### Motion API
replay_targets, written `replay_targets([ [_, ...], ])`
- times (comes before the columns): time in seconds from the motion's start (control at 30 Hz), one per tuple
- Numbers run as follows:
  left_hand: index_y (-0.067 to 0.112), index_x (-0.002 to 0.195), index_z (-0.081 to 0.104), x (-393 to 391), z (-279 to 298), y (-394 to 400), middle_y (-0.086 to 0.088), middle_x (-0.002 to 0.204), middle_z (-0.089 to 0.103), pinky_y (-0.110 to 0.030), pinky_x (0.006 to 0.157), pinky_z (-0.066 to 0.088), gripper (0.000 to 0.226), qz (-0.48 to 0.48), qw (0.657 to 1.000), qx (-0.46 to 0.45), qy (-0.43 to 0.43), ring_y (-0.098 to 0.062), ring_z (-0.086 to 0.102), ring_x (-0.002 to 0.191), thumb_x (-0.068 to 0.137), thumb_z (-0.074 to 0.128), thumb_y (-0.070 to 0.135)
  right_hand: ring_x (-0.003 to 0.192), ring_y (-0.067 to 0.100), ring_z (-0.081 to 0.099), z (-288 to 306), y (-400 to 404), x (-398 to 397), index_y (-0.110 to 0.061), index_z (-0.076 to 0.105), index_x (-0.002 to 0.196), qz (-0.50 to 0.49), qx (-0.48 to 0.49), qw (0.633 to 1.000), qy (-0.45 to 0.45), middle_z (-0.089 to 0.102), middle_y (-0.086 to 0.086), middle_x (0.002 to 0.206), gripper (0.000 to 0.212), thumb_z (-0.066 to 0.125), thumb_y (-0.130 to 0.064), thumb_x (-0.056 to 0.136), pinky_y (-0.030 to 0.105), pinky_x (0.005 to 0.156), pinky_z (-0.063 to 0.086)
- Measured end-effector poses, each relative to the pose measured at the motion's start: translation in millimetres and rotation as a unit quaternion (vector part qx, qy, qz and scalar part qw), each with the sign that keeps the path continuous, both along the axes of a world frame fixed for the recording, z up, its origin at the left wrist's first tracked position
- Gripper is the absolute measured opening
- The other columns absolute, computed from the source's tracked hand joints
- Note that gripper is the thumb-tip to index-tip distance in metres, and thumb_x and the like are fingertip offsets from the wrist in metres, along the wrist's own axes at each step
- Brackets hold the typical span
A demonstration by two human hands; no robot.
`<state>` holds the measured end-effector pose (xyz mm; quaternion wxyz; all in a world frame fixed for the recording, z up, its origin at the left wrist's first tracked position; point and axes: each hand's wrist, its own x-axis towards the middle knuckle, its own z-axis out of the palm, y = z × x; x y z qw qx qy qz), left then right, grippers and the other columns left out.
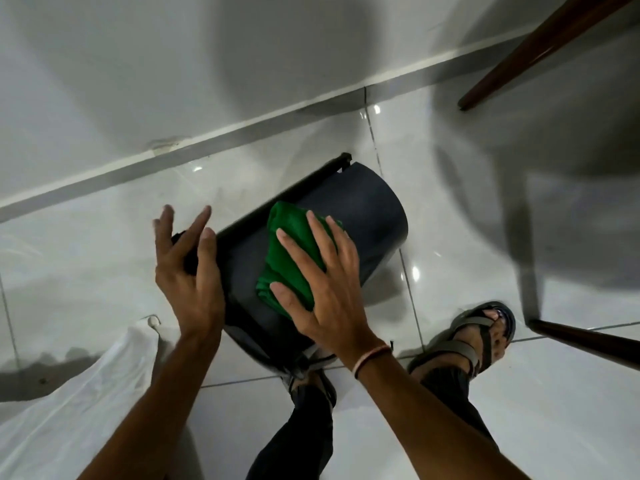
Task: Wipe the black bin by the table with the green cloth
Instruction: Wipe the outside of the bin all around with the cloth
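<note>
Head camera looks steeply down, close above floor (519, 427).

My right hand (325, 282) at frame centre, fingers spread, palm down; my left hand (188, 268) centre-left, fingers loosely open, edge-on.

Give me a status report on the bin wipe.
Right hand flat, pressing green cloth on black bin. Left hand open, steadying rim. Nothing obstructing.

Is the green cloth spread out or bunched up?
Bunched up: the green cloth sits crumpled under the right hand, pressed on the black bin.
</note>
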<state>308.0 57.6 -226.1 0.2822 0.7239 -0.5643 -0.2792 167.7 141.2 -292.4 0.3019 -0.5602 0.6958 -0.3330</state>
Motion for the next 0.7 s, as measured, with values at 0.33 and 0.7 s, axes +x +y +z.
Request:
replay_targets([
  [0.33,0.016,0.104,0.077,-13.9,3.2,-2.8,-0.007,0.104,0.053,-0.008,0.080,0.047,0.010,0.026,0.998,-0.013,-0.051,0.004,0.057,0.080,0.095,0.076,0.016,0.163,0.037,0.019,-11.8,-2.5,-22.1,-0.028,0.043,0.160,-0.107,0.034,0.994,0.007,0.024,0.015,0.175,0.064,0.046,-0.053,0.101,0.051,0.132,0.020],
  [0.7,0.023,0.117,0.054,-75.3,20.7,40.4,0.002,0.116,0.040,-0.023,0.086,0.051,0.039,-0.101,0.991,-0.081,-0.044,-0.013,0.054,0.101,0.080,0.066,0.023,0.141,0.016,0.057,5.9,17.2,-93.6,-0.012,0.049,0.155,-0.487,0.055,0.835,-0.251,0.055,0.010,0.157,0.054,0.055,0.002,0.103,0.030,0.121,0.046],
])
